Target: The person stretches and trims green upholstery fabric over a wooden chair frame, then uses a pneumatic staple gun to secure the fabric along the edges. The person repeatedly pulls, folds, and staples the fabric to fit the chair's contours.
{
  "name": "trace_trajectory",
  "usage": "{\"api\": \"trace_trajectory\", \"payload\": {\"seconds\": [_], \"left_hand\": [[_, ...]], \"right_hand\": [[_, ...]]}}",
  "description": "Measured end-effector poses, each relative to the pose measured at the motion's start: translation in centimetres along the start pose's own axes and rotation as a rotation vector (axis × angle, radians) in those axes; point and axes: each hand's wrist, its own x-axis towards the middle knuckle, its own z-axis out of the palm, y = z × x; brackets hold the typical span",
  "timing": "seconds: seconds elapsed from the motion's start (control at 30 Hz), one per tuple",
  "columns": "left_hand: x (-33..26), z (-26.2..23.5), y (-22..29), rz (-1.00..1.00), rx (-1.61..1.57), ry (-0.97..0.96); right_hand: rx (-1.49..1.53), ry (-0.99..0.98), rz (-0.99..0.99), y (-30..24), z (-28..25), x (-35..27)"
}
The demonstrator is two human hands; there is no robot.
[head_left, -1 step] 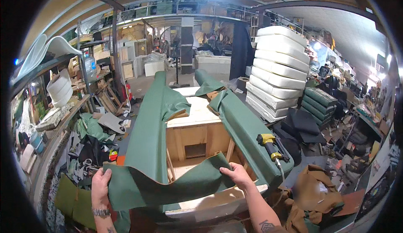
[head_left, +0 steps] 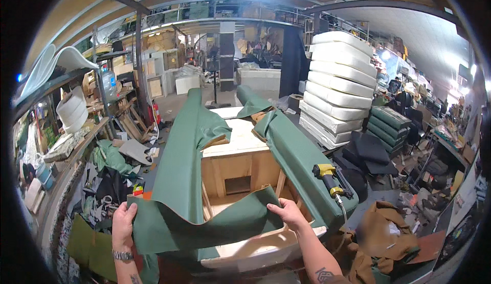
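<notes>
A loose strip of green upholstery material (head_left: 199, 235) hangs between my hands, its upper edge sagging in the middle. My left hand (head_left: 123, 225) pinches its left end, thumb on top. My right hand (head_left: 289, 214) grips the right end between thumb and fingers. Behind the strip is a furniture frame with a bare wooden box (head_left: 232, 164) in the middle. Green-covered sides, one on the left (head_left: 176, 166) and one on the right (head_left: 299, 171), flank the box; loose flaps of their cover fold inward. On the right side's near end lies a yellow and black pneumatic staple gun (head_left: 330, 179) with a hose.
A tall stack of white cushions (head_left: 337, 84) stands back right, beside stacked green cushions (head_left: 388, 125) and black pads (head_left: 365, 153). Brown cloth (head_left: 386, 233) is heaped at the lower right. Scraps and a cluttered shelf (head_left: 76, 141) line the left. A dark post (head_left: 226, 59) rises behind.
</notes>
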Motion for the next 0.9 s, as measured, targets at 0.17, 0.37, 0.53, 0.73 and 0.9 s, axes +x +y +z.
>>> {"api": "trace_trajectory", "payload": {"seconds": [0.17, 0.37, 0.53, 0.73, 0.9], "left_hand": [[9.4, 5.0, -1.3, 0.064, 0.033, -0.071], [23.0, 13.7, -3.3, -0.008, 0.376, -0.074], [34.3, 18.8, -3.6, 0.082, 0.866, -0.009], [46.5, 21.5, -8.5, 0.168, 1.180, 0.005], [51.8, 22.7, -14.6, 0.109, 1.313, 0.020]], "right_hand": [[0.111, 0.078, -0.042, 4.0, -3.5, 9.8], [0.268, 0.267, 0.051, 6.6, -7.4, 21.1], [0.016, 0.378, 0.102, 3.6, -9.1, 26.9], [-0.058, 0.584, -0.061, 0.2, -9.6, 36.1], [-0.304, 0.514, -0.141, -0.8, -10.5, 44.5]]}}
